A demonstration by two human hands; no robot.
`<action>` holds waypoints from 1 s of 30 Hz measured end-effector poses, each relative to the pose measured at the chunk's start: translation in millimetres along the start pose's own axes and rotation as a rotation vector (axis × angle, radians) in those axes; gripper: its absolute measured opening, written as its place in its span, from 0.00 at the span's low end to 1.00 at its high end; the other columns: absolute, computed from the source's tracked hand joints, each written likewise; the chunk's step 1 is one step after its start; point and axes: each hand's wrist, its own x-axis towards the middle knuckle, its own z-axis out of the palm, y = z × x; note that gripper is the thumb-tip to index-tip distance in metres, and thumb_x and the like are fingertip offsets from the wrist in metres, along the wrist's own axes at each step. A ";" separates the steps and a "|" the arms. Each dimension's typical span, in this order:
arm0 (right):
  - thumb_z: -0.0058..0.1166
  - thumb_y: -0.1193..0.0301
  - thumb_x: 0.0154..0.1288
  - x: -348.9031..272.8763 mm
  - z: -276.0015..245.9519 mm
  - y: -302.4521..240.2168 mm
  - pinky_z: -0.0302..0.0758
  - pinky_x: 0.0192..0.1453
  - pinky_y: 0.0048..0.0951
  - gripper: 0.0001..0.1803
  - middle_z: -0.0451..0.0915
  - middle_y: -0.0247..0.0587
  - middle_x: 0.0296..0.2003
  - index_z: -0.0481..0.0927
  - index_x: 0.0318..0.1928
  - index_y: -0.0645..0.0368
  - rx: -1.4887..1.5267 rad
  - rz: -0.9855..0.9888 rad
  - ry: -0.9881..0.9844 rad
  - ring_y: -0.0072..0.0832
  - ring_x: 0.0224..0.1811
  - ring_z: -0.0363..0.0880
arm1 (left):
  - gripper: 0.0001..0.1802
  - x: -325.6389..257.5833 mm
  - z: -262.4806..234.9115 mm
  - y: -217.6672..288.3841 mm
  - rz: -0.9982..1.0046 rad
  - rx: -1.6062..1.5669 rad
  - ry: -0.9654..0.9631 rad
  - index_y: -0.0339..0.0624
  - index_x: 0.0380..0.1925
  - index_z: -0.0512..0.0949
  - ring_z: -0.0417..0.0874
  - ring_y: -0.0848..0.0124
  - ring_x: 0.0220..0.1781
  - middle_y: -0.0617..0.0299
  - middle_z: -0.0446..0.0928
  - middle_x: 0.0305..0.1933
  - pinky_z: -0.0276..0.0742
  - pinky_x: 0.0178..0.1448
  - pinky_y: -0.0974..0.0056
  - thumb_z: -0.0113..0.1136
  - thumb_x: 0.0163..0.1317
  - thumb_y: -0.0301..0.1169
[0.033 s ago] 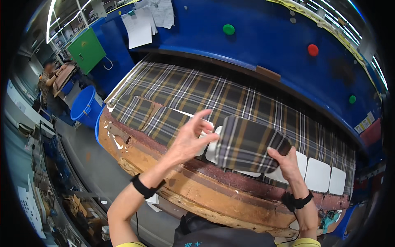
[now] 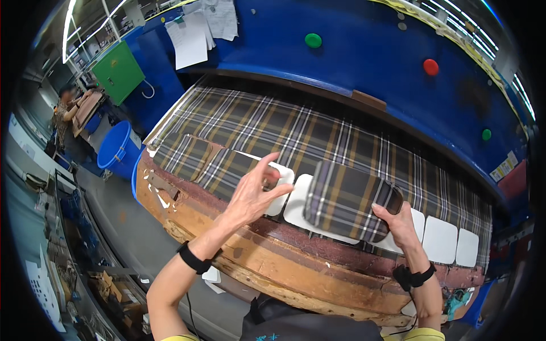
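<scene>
Blue machine casing point(image 2: 364, 71) stands beyond our fingers in the head view, with a green button point(image 2: 313, 40) and a red button point(image 2: 430, 67) on its face. Between it and our hands lies a wide sheet of plaid cloth point(image 2: 273, 122), running back under the casing's dark edge.

Our right hand point(image 2: 398, 224) has its thumb pressed on top of the plaid piece point(image 2: 347, 199) and the other fingers mostly hidden beneath, closed on its right end. We seem to pinch it by that end so the rest hangs free toward our left fingers; its far end is blurred. Our left hand point(image 2: 250, 193) has thumb and forefinger well parted, with nothing visible between them, just left of the piece; we cannot tell what its curled fingers do. White panels point(image 2: 439, 240) lie in a row under and to both sides of our fingers, along the cloth's near edge, perhaps to be within easy reach.

Nearer us than our fingers runs a worn wooden ledge point(image 2: 259, 258). Far to their left stand a blue bin point(image 2: 116, 150) and a co-worker point(image 2: 67, 113).
</scene>
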 end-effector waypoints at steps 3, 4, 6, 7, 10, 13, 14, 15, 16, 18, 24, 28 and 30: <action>0.64 0.65 0.61 6.4 -40.7 39.1 0.77 0.36 0.27 0.18 0.82 0.47 0.30 0.80 0.41 0.70 -0.394 -0.053 0.039 0.21 0.32 0.80 | 0.37 -17.5 3.9 -38.0 0.166 0.616 0.069 0.31 0.62 0.63 0.74 0.56 0.48 0.47 0.70 0.45 0.75 0.51 0.55 0.66 0.58 0.38; 0.63 0.64 0.61 7.5 -48.1 48.9 0.77 0.36 0.28 0.18 0.82 0.49 0.29 0.80 0.41 0.70 -0.530 -0.077 0.058 0.22 0.32 0.80 | 0.36 -18.6 7.2 -43.6 0.219 0.792 0.081 0.30 0.61 0.63 0.74 0.55 0.46 0.47 0.69 0.43 0.75 0.49 0.55 0.66 0.59 0.38; 0.61 0.64 0.63 2.1 -43.3 7.5 0.76 0.34 0.28 0.18 0.81 0.51 0.27 0.80 0.40 0.71 -0.595 0.150 0.039 0.23 0.29 0.79 | 0.36 -22.9 10.1 -49.5 0.206 0.860 0.074 0.28 0.61 0.63 0.72 0.54 0.45 0.47 0.66 0.44 0.76 0.48 0.54 0.66 0.58 0.37; 0.60 0.64 0.64 -2.4 -43.7 -9.3 0.75 0.33 0.28 0.18 0.81 0.53 0.26 0.79 0.39 0.72 -0.631 0.267 0.033 0.23 0.27 0.78 | 0.36 -24.0 14.9 -52.9 0.203 0.889 0.068 0.27 0.60 0.63 0.71 0.53 0.45 0.46 0.65 0.44 0.76 0.47 0.54 0.66 0.58 0.36; 0.57 0.66 0.66 -6.3 -56.4 -18.1 0.74 0.31 0.25 0.16 0.82 0.47 0.25 0.79 0.40 0.71 -0.702 -0.044 0.141 0.23 0.27 0.79 | 0.33 -16.9 28.5 -50.0 0.176 1.190 -0.054 0.26 0.62 0.62 0.78 0.57 0.41 0.46 0.71 0.41 0.82 0.36 0.60 0.61 0.56 0.24; 0.56 0.69 0.67 -12.3 -45.2 -45.5 0.77 0.35 0.22 0.12 0.84 0.42 0.28 0.79 0.41 0.68 -0.446 -0.008 0.062 0.21 0.31 0.81 | 0.32 -10.0 24.9 -44.6 0.212 1.172 -0.050 0.24 0.62 0.62 0.83 0.60 0.30 0.43 0.77 0.35 0.83 0.25 0.65 0.54 0.53 0.15; 0.56 0.69 0.67 -12.7 -34.1 -50.9 0.77 0.36 0.23 0.12 0.84 0.41 0.29 0.79 0.41 0.68 -0.343 0.008 0.000 0.21 0.32 0.81 | 0.32 -10.8 19.2 -48.8 0.144 1.085 -0.026 0.24 0.62 0.62 0.83 0.61 0.27 0.42 0.78 0.33 0.82 0.24 0.65 0.53 0.53 0.14; 0.56 0.69 0.67 -11.8 -21.7 -55.7 0.78 0.37 0.23 0.12 0.84 0.40 0.30 0.79 0.41 0.67 -0.239 0.022 -0.062 0.21 0.33 0.81 | 0.32 -11.2 12.0 -52.4 0.077 0.998 0.000 0.23 0.62 0.62 0.82 0.62 0.25 0.42 0.78 0.31 0.82 0.24 0.64 0.52 0.53 0.14; 0.54 0.69 0.69 -10.3 -6.1 -60.3 0.80 0.40 0.23 0.12 0.84 0.41 0.33 0.78 0.44 0.67 -0.190 0.071 -0.167 0.22 0.36 0.81 | 0.32 -13.3 -0.5 -56.4 0.119 0.857 0.077 0.24 0.63 0.60 0.79 0.64 0.17 0.46 0.78 0.22 0.78 0.20 0.63 0.51 0.55 0.15; 0.49 0.65 0.72 -4.6 24.1 -70.0 0.81 0.47 0.27 0.18 0.82 0.50 0.43 0.74 0.52 0.69 -0.136 0.130 -0.392 0.29 0.43 0.82 | 0.33 -12.0 -13.4 -41.7 0.050 0.720 0.074 0.24 0.65 0.57 0.78 0.65 0.16 0.52 0.77 0.20 0.77 0.18 0.65 0.51 0.57 0.16; 0.44 0.46 0.71 16.0 133.8 -80.1 0.81 0.52 0.31 0.42 0.68 0.61 0.58 0.56 0.65 0.74 0.212 0.378 -0.632 0.38 0.51 0.79 | 0.34 -23.8 -20.3 10.6 0.150 0.201 0.054 0.23 0.67 0.54 0.79 0.67 0.17 0.54 0.81 0.24 0.79 0.21 0.66 0.50 0.59 0.19; 0.49 0.53 0.70 28.3 189.4 -79.1 0.82 0.45 0.34 0.27 0.78 0.46 0.46 0.69 0.56 0.66 0.130 0.573 -0.454 0.31 0.45 0.80 | 0.36 -34.5 -67.7 7.3 -0.101 -0.199 -0.294 0.31 0.70 0.53 0.84 0.66 0.41 0.47 0.81 0.49 0.80 0.48 0.61 0.54 0.66 0.31; 0.52 0.68 0.66 33.2 189.3 -50.4 0.79 0.42 0.28 0.21 0.78 0.43 0.43 0.70 0.55 0.68 -0.101 0.514 -0.322 0.27 0.42 0.79 | 0.34 -36.0 -108.3 -19.9 -0.133 -0.203 -0.375 0.33 0.69 0.56 0.83 0.64 0.51 0.47 0.78 0.56 0.77 0.56 0.60 0.55 0.67 0.34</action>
